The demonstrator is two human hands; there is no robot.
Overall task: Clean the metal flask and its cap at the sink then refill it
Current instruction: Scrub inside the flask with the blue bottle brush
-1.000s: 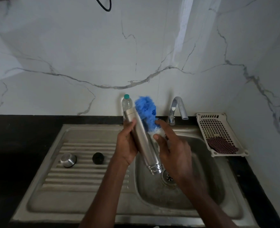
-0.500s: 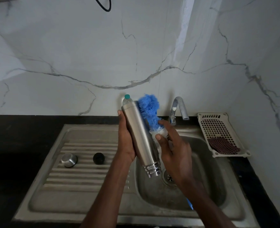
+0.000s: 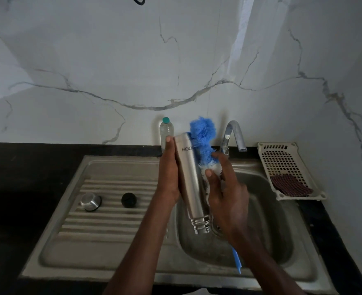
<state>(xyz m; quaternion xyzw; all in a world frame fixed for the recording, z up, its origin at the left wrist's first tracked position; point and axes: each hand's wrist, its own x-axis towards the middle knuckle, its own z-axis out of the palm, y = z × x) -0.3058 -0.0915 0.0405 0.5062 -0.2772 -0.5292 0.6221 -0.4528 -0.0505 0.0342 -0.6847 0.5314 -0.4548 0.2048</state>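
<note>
L hand (image 3: 169, 177) fingers wrapped round metal flask (image 3: 189, 182), held inverted, tilted, mouth down over sink (image 3: 267, 220) basin. R hand (image 3: 226, 194) fingers clenched on blue brush (image 3: 203, 141), bristles vs flask side. Steel cap (image 3: 90, 201) + black stopper (image 3: 129, 200) on drainboard, apart.

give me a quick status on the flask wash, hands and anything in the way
Left hand grips flask, mouth down over basin. Right hand holds blue brush against its side. Caps on drainboard. Nothing blocking.

cap (image 3: 90, 201) – on drainboard (image 3: 103, 220) | basket (image 3: 286, 167) – right of sink (image 3: 267, 220)
</note>
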